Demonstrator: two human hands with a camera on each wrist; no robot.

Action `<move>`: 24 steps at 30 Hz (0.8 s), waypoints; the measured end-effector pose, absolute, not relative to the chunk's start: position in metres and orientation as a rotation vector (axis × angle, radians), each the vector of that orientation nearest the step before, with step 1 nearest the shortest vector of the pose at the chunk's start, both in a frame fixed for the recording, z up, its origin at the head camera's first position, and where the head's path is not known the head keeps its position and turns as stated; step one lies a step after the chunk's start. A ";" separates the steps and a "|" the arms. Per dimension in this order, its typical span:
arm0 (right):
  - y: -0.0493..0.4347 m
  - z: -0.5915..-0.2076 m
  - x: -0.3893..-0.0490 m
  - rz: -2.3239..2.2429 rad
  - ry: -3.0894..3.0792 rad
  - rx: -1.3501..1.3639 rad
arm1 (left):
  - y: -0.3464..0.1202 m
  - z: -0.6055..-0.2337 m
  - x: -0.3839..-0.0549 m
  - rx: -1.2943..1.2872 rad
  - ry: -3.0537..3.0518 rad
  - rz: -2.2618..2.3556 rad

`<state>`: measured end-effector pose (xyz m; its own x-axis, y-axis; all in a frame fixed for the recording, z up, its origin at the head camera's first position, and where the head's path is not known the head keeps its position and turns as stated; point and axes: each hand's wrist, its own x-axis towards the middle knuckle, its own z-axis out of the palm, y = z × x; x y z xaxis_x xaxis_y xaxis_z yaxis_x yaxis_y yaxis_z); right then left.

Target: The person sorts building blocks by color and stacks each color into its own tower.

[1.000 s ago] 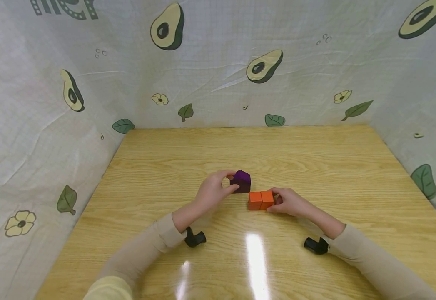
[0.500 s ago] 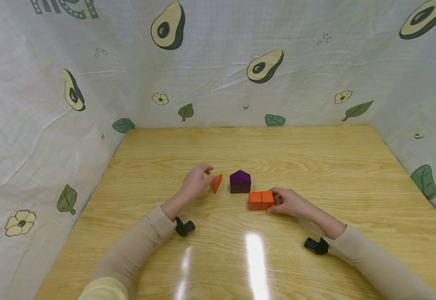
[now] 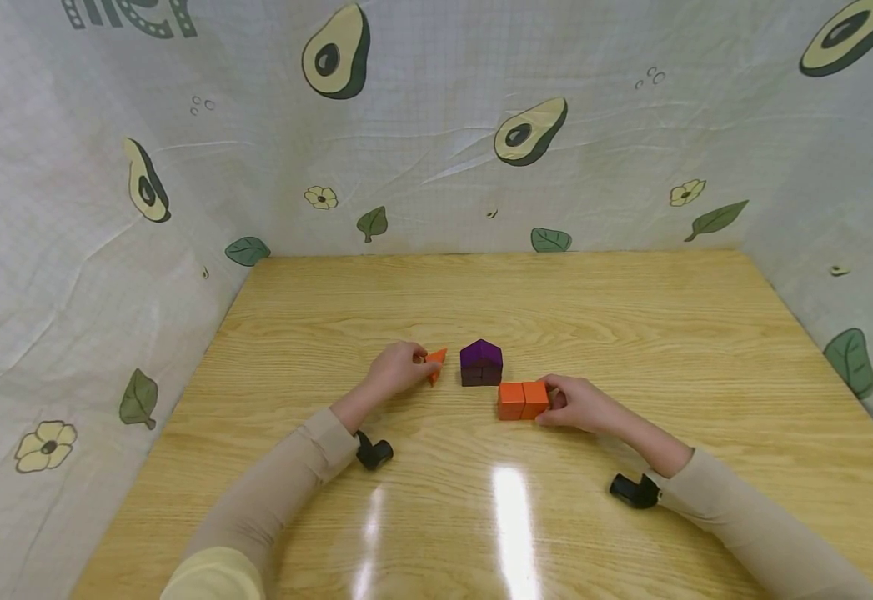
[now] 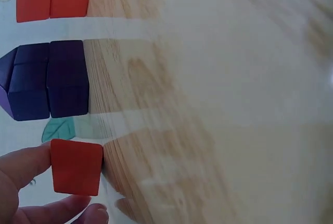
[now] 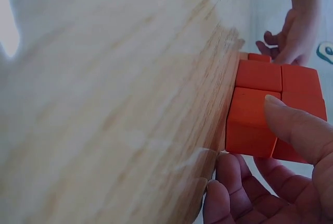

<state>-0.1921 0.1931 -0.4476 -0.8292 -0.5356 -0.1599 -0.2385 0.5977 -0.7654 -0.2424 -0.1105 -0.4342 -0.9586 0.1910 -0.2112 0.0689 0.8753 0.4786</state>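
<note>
My left hand point(image 3: 398, 368) pinches an orange triangular block point(image 3: 439, 358), its tip pointing up to the right in the head view. In the left wrist view one flat face of this orange block point(image 4: 77, 166) shows between thumb and fingers. To its right stands a house-shaped purple block stack point(image 3: 481, 367), dark cubes topped by a triangular piece, touched by neither hand. My right hand point(image 3: 579, 404) grips the right end of a group of orange cubes point(image 3: 511, 402). In the right wrist view the thumb lies across the orange cubes point(image 5: 254, 122), fingers curled on the other side.
The blocks sit mid-table on a wood-grain tabletop point(image 3: 444, 483) that reflects light near its front. A pale avocado-print cloth point(image 3: 436, 183) hangs at the back and both sides. Black wrist cameras sit below the left wrist point(image 3: 373, 452) and the right wrist point(image 3: 634, 492).
My left hand has left the purple stack, moved left and taken hold of the orange triangular block, which now leans differently. My right hand has stayed on the orange cubes.
</note>
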 end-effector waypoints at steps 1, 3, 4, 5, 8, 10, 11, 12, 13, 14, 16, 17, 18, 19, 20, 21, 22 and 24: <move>0.193 -0.448 -0.192 -1.094 2.454 -0.621 | -0.110 -0.434 -0.243 0.203 2.792 0.696; 0.193 -0.447 -0.192 -1.093 2.455 -0.620 | -0.108 -0.434 -0.242 0.210 2.789 0.687; 0.193 -0.447 -0.192 -1.093 2.454 -0.619 | -0.107 -0.434 -0.242 0.209 2.786 0.689; 0.193 -0.447 -0.192 -1.093 2.454 -0.620 | -0.106 -0.434 -0.242 0.209 2.786 0.685; 0.193 -0.447 -0.192 -1.098 2.451 -0.622 | -0.104 -0.434 -0.242 0.186 2.790 0.678; 0.194 -0.448 -0.192 -1.097 2.454 -0.627 | -0.103 -0.433 -0.242 0.166 2.792 0.688; 0.194 -0.448 -0.192 -1.097 2.454 -0.630 | -0.103 -0.433 -0.242 0.159 2.793 0.688; 0.194 -0.448 -0.192 -1.096 2.455 -0.632 | -0.103 -0.434 -0.243 0.151 2.792 0.695; 0.194 -0.448 -0.192 -1.094 2.458 -0.634 | -0.103 -0.434 -0.243 0.154 2.794 0.694; 0.194 -0.448 -0.192 -1.094 2.460 -0.634 | -0.103 -0.434 -0.243 0.157 2.802 0.690; 0.194 -0.449 -0.192 -1.094 2.461 -0.633 | -0.104 -0.435 -0.243 0.165 2.809 0.687; 0.194 -0.449 -0.192 -1.095 2.461 -0.631 | -0.105 -0.436 -0.242 0.167 2.812 0.681; 0.194 -0.449 -0.192 -1.094 2.461 -0.631 | -0.106 -0.436 -0.242 0.170 2.816 0.676; 0.194 -0.449 -0.192 -1.092 2.463 -0.628 | -0.106 -0.436 -0.242 0.167 2.819 0.672; 0.194 -0.449 -0.192 -1.092 2.463 -0.627 | -0.107 -0.437 -0.241 0.159 2.817 0.672; 0.194 -0.449 -0.192 -1.090 2.465 -0.622 | -0.107 -0.437 -0.241 0.152 2.813 0.675; 0.195 -0.449 -0.192 -1.090 2.466 -0.621 | -0.107 -0.437 -0.241 0.144 2.811 0.679; 0.195 -0.449 -0.192 -1.088 2.467 -0.621 | -0.108 -0.438 -0.240 0.127 2.808 0.685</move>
